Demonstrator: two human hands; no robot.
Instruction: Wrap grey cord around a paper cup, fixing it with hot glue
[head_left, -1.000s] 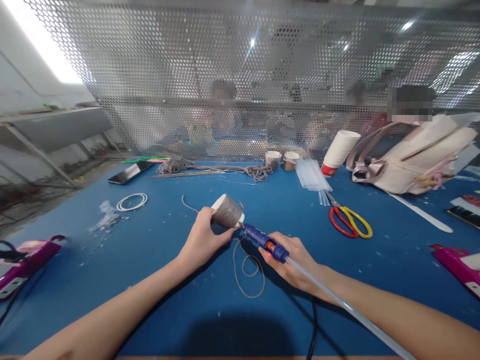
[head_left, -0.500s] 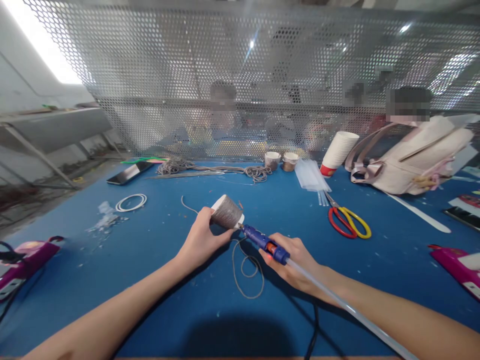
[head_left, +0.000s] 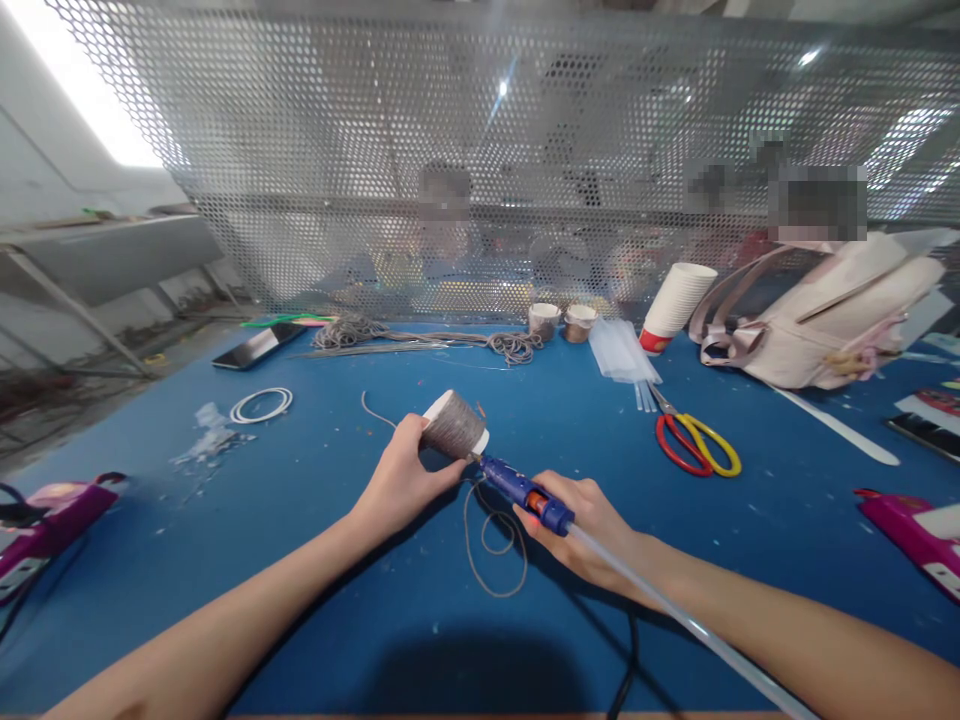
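My left hand (head_left: 405, 470) grips a paper cup (head_left: 454, 424) wrapped in grey cord, tilted on its side with its white rim showing at the lower right. In my right hand (head_left: 581, 520) is a blue hot glue gun (head_left: 517, 485), fingers wrapped round its grip. Its nozzle meets the cup's edge close to my left thumb; whether it touches I cannot tell. A long clear glue stick (head_left: 675, 605) runs out of the gun's back end. Loose grey cord (head_left: 495, 595) trails from the cup and curls on the blue table below.
Bundled grey cord (head_left: 352, 335), two small wrapped cups (head_left: 544, 320), clear glue sticks (head_left: 622, 350) and stacked paper cups (head_left: 675, 300) line the back. Red-and-yellow scissors (head_left: 697, 445) lie at right, near a pale backpack (head_left: 817, 310). Purple power strips (head_left: 60, 520) sit at both sides. A perforated metal screen (head_left: 337, 180) stands behind.
The glue gun and my right hand have shifted slightly to the left and down along the cup's edge. My left hand and the cup stay almost still.
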